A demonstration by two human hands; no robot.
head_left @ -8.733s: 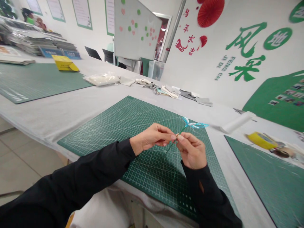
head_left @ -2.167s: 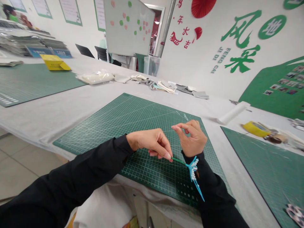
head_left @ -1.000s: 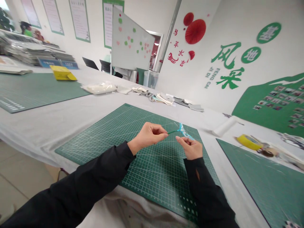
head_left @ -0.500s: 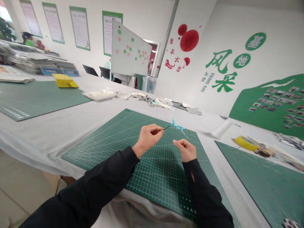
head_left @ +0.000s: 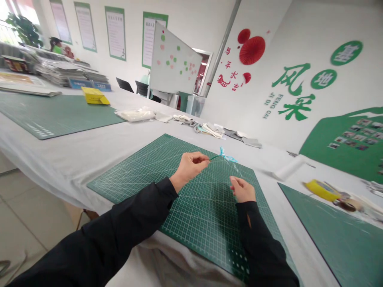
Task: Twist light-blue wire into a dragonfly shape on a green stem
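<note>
**Blue wire sprig [head_left: 226, 155] held up over green cutting mat [head_left: 128, 181] in a one-handed pinch**

In a white-walled workroom with a whiteboard [head_left: 175, 59] at 12 o'clock, a long bench [head_left: 74, 147] under a pale cloth runs ahead of the worker. Stacked papers [head_left: 66, 75] and a yellow packet [head_left: 94, 95] sit toward 11 o'clock beside a second green mat [head_left: 54, 115]. A bag of white material [head_left: 136, 115] and fabric scraps [head_left: 209, 130] lie along the far side near 12 o'clock. A third mat [head_left: 338, 239] lies at 3 o'clock, near a white paper roll [head_left: 289, 169] and a yellow tape roll [head_left: 321, 190].

The central mat lies under the work, its printed grid directly below the hands, and its near corner reaches the bench's front edge around 5 o'clock. Black sleeves [head_left: 134, 215] stretch across it. The hands are apart: the left hand [head_left: 189, 167] is pinched on the end of a green stem [head_left: 214, 158], keeping the piece up off the mat, while the right hand [head_left: 242, 189], lower and at 4 o'clock from it, has loosely curled fingers and appears to grip nothing. The sprig sits in the air above the mat's far right area, short of its right edge. A faint strand may trail from it toward the right hand, but it is too thin to tell.
</note>
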